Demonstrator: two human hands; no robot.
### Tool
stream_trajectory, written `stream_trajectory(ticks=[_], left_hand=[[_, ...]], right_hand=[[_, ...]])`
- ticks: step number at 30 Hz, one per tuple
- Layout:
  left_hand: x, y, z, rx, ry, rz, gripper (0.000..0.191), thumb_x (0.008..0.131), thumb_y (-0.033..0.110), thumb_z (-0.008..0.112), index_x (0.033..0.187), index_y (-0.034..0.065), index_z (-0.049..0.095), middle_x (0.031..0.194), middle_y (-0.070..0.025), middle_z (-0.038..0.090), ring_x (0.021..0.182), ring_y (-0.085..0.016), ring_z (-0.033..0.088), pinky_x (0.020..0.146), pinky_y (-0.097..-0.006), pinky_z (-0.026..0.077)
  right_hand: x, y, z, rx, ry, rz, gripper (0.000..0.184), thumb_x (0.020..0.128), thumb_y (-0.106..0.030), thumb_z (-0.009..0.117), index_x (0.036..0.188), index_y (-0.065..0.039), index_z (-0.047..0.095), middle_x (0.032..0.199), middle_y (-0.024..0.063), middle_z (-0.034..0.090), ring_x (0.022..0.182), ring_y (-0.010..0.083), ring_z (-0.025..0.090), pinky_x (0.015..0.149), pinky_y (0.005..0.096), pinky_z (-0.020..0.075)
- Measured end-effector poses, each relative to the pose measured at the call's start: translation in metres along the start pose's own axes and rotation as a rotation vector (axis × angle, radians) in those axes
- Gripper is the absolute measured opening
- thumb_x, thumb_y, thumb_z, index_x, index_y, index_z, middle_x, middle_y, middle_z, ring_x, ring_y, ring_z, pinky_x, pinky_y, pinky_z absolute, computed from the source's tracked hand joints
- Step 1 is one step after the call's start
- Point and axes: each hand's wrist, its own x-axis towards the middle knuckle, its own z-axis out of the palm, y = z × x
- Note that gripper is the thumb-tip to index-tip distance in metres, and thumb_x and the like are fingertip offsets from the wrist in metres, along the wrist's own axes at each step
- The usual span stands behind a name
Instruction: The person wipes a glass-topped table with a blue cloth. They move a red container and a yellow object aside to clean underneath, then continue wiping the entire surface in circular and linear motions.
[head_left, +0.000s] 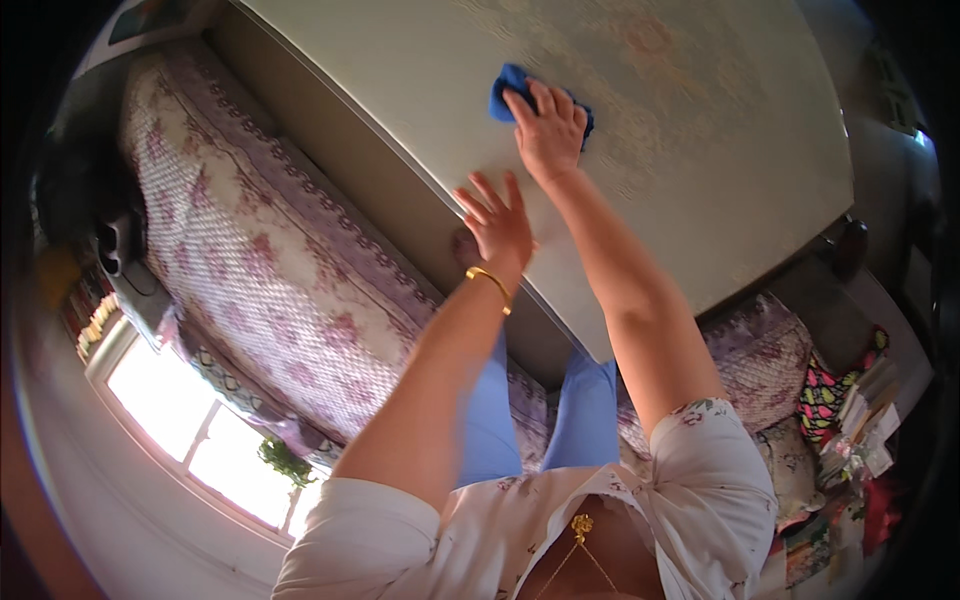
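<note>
A pale tabletop (750, 247) with a faint floral pattern and slightly wrinkled surface spreads out before me. My right hand (553, 135) presses a blue cloth (508, 86) against it, fingers bent over the bunched fabric. The cloth shows on both sides of my fingers. Nearer to me, my left hand (499, 229) is at the table's left edge, its fingers spread and nothing in it. I cannot tell whether that palm rests on the surface. A gold-coloured bangle (491, 289) circles my left wrist.
A long seat with a quilted floral cover (277, 300) runs along the left, below a bright window (202, 420) and a green plant (285, 459). At the lower right are another covered seat (757, 352), a patterned cushion (787, 465) and a pile of papers (862, 427).
</note>
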Motion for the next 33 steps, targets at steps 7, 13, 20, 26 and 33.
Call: stream_trajectory(ticks=[7, 13, 20, 26, 33], left_hand=[[-0.011, -0.014, -0.006, -0.252, 0.096, 0.111, 0.088, 0.074, 0.028, 0.071, 0.147, 0.0137, 0.022, 0.150, -0.0297, 0.008, 0.133, -0.058, 0.009, 0.102, -0.0580, 0.034], [0.118, -0.149, -0.060, -0.291, 0.529, 0.084, 0.067, 0.079, 0.038, 0.067, 0.137, 0.0164, 0.041, 0.144, -0.0177, 0.031, 0.132, -0.038, 0.029, 0.107, -0.0503, 0.029], [0.289, -0.254, -0.264, -0.157, 0.150, -0.029, 0.126, 0.063, 0.051, 0.081, 0.149, 0.0179, -0.005, 0.153, -0.0239, -0.008, 0.138, -0.050, 0.001, 0.105, -0.0641, 0.024], [0.298, -0.236, -0.255, -0.106, 0.015, -0.050, 0.138, 0.060, 0.045, 0.086, 0.146, 0.0144, -0.017, 0.145, -0.0344, -0.021, 0.132, -0.060, -0.010, 0.100, -0.0661, 0.029], [0.288, -0.233, -0.264, -0.111, -0.084, -0.079, 0.138, 0.064, 0.046, 0.083, 0.143, 0.0099, -0.024, 0.143, -0.0366, -0.024, 0.131, -0.060, -0.013, 0.102, -0.0658, 0.026]], right_hand=[[0.036, -0.011, 0.026, -0.163, 0.120, 0.062, 0.053, 0.063, -0.020, 0.073, 0.113, -0.033, 0.059, 0.127, -0.0051, 0.049, 0.116, 0.0211, 0.045, 0.088, 0.0424, 0.0352], [0.038, -0.016, 0.025, -0.176, 0.128, 0.058, 0.056, 0.063, -0.020, 0.074, 0.114, -0.033, 0.058, 0.128, -0.0049, 0.048, 0.116, 0.0196, 0.045, 0.089, 0.0405, 0.0348], [0.040, -0.019, 0.026, -0.171, 0.174, 0.034, 0.057, 0.060, -0.019, 0.074, 0.114, -0.030, 0.059, 0.129, -0.0023, 0.048, 0.114, 0.0217, 0.047, 0.089, 0.0415, 0.0358], [0.042, -0.019, 0.019, -0.194, 0.131, 0.100, 0.052, 0.058, -0.022, 0.073, 0.108, -0.032, 0.062, 0.126, -0.0045, 0.051, 0.114, 0.0178, 0.047, 0.090, 0.0390, 0.0339], [0.089, -0.014, 0.044, -0.325, 0.294, 0.775, 0.045, 0.069, -0.019, 0.068, 0.112, -0.029, 0.062, 0.127, 0.0050, 0.052, 0.113, 0.0285, 0.048, 0.092, 0.0435, 0.0352]])
